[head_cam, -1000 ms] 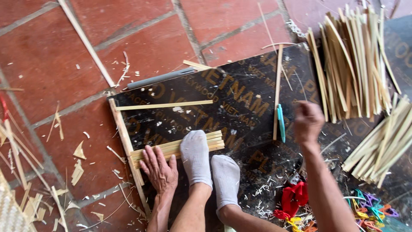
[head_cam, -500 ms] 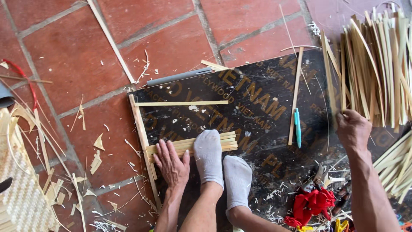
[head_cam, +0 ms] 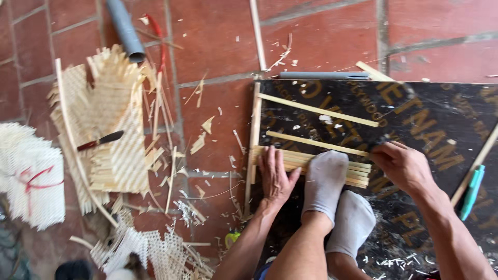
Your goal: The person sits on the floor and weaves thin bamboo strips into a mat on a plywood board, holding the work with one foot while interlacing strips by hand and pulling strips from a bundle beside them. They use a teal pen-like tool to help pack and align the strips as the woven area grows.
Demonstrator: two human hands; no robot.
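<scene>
A row of flat bamboo strips [head_cam: 358,172] lies side by side on a dark printed board [head_cam: 425,119]. My left hand [head_cam: 275,176] presses flat on the left end of the row. My right hand [head_cam: 402,165] pinches the right end of a single bamboo strip [head_cam: 314,142] lying just above the row. Two feet in grey socks [head_cam: 326,184] hold the row down between my hands. Another long strip [head_cam: 317,109] lies farther up the board, and one upright strip [head_cam: 253,135] runs along the board's left edge.
Woven bamboo mats [head_cam: 111,129] with a small knife [head_cam: 101,140] on top lie on the red tile floor at left. A white woven bundle [head_cam: 31,181] sits far left. A grey pipe [head_cam: 126,28] is at the top, a teal pen [head_cam: 471,192] at right.
The view has swung left, showing the woven mats. My right hand came from the right side of the board to the strip beside the feet and took hold of it. My left hand stayed.
</scene>
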